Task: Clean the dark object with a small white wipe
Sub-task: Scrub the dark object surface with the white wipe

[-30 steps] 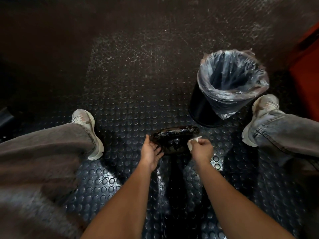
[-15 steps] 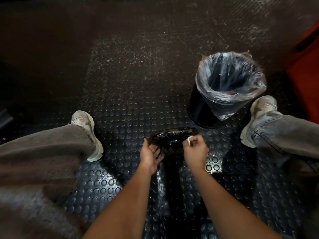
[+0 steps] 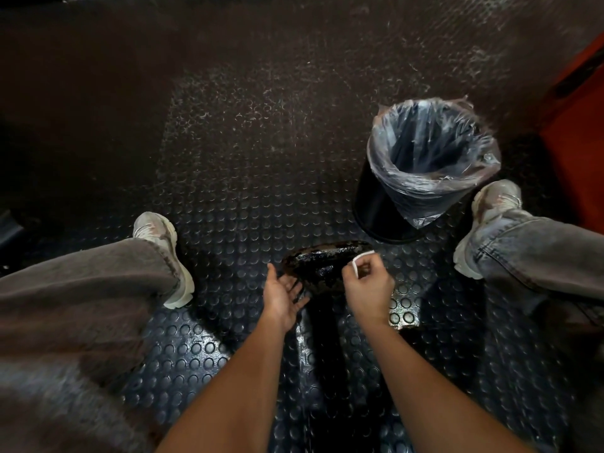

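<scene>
- The wiping step is in hand: the right hand [image 3: 367,287] has its fingers curled round a small white wipe [image 3: 359,262], held at the right end of the dark object [image 3: 322,264].
- The dark object, glossy and oblong, sits between the two hands just above the studded floor [image 3: 248,191]; what carries it is too dark to tell.
- The left hand [image 3: 283,295] is open, palm up, its fingers relaxed and reaching under the object's left edge, apparently steadying it.
- The next move probably calls for drawing the wipe leftward across the glossy top while the left hand braces.
- Room is tight to the right: a lined bin [image 3: 425,158] stands just beyond the object, with a shoe [image 3: 483,230] near it.
- Leftward and ahead the floor lies open up to the other shoe [image 3: 163,256].
</scene>
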A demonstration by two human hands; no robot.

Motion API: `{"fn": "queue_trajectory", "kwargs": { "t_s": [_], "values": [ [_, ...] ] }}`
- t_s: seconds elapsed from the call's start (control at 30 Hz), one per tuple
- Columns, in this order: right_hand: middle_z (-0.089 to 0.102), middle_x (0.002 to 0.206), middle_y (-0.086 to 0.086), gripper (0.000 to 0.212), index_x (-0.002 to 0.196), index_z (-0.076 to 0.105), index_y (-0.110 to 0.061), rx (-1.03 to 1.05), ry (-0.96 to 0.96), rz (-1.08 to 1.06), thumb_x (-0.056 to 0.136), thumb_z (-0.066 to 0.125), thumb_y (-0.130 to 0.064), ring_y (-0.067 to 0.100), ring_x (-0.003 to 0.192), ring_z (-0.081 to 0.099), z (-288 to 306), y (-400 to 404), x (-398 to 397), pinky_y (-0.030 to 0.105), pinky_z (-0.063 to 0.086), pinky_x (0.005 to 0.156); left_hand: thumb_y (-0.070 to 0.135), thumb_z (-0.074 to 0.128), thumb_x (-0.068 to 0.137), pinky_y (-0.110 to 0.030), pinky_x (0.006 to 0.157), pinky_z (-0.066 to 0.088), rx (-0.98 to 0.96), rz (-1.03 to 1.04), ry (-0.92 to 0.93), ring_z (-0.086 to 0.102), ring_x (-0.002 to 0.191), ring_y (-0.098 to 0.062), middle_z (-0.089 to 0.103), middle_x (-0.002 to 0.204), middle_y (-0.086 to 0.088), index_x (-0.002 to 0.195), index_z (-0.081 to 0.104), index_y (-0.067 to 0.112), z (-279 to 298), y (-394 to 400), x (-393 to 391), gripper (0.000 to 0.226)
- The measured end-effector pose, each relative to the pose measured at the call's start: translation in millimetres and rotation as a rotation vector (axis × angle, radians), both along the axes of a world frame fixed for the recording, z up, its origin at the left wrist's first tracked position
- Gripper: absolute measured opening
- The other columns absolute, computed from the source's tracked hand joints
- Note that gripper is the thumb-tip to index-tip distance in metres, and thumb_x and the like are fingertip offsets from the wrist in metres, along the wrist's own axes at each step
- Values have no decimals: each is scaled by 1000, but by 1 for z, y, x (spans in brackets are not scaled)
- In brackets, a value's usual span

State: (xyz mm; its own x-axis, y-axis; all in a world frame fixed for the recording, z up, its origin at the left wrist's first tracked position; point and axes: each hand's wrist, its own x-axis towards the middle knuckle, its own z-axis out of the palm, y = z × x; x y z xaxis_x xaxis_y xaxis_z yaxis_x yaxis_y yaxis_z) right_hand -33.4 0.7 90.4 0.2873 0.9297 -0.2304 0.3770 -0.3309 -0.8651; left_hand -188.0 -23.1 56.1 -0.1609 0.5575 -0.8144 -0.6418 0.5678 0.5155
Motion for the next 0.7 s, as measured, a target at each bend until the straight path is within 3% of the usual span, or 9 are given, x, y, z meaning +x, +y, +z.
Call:
{"fn": "queue_trajectory", "kwargs": {
  "t_s": [0.1, 0.17, 0.27, 0.4, 0.5, 0.6, 0.7],
  "values": [
    [68, 76, -5, 16, 80, 59, -21, -172, 25, -76, 85, 72, -12, 20, 72, 67, -18, 4, 5, 26, 48, 63, 69, 18, 100, -55, 116, 33, -5, -2, 1, 36, 146, -29, 37, 158, -13, 153, 36, 8, -1, 1, -2, 82],
    [71, 86, 5, 13, 88, 60, -17, -298, 130, -212, 88, 72, -12, 25, 77, 68, -27, 12, 11, 34, 54, 70, 67, 18, 101, -57, 117, 32, -7, 1, 1, 34, 147, -30, 35, 160, -14, 155, 31, 7, 1, 1, -3, 82],
    [68, 85, 5, 12, 91, 59, -13, -299, 288, -336, 90, 69, -7, 27, 74, 70, -19, 21, 19, 45, 61, 73, 66, 18, 101, -56, 117, 32, -3, 3, -3, 34, 147, -31, 33, 160, -14, 156, 28, 5, 3, 2, -2, 82],
    [60, 69, -4, 23, 78, 53, -21, -20, 150, -196, 85, 67, -4, 3, 55, 54, 10, 13, 12, 27, 47, 56, 67, 19, 101, -53, 114, 37, -3, 12, -1, 36, 145, -30, 35, 160, -13, 155, 29, 6, 1, 1, -1, 83],
    [60, 66, -4, 21, 75, 53, -24, 106, 13, 27, 80, 68, -10, 6, 54, 51, 15, 0, 0, 24, 43, 51, 69, 19, 99, -49, 107, 41, -13, 10, -3, 41, 142, -27, 39, 158, -11, 153, 36, 9, 0, 1, 0, 83],
    [63, 71, -4, 19, 74, 52, -23, 54, -73, 95, 79, 68, -15, 14, 61, 57, 5, -4, -6, 26, 43, 54, 70, 18, 99, -49, 109, 40, -8, 1, -7, 42, 141, -26, 43, 155, -10, 149, 44, 11, 0, 1, -1, 82],
    [65, 70, -4, 17, 78, 55, -21, -113, -29, -52, 84, 69, -13, 18, 63, 62, -9, 1, -2, 24, 43, 54, 72, 17, 98, -55, 114, 36, -3, -7, -11, 40, 143, -28, 41, 157, -11, 152, 40, 9, -3, 1, -4, 86]
  ]
}}
